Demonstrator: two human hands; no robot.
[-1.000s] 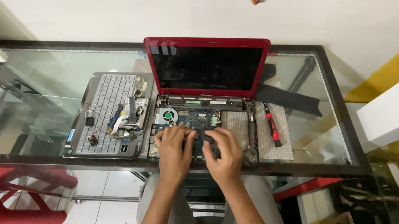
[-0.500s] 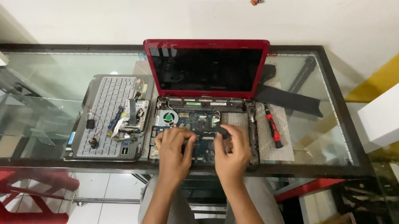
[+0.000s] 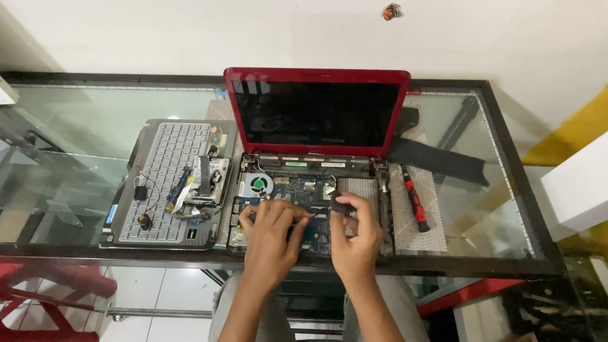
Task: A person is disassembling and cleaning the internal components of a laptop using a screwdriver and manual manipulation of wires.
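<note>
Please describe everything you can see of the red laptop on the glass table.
The red laptop stands open on the glass table, its dark screen switched off and tilted back. Its keyboard is removed, so the base shows a bluish circuit board and a round fan at the left. The left hand and right hand rest on the exposed board. The detached grey keyboard lies beside it.

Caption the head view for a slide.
Both hands, left hand and right hand, work inside an opened red laptop on a glass table.
</note>
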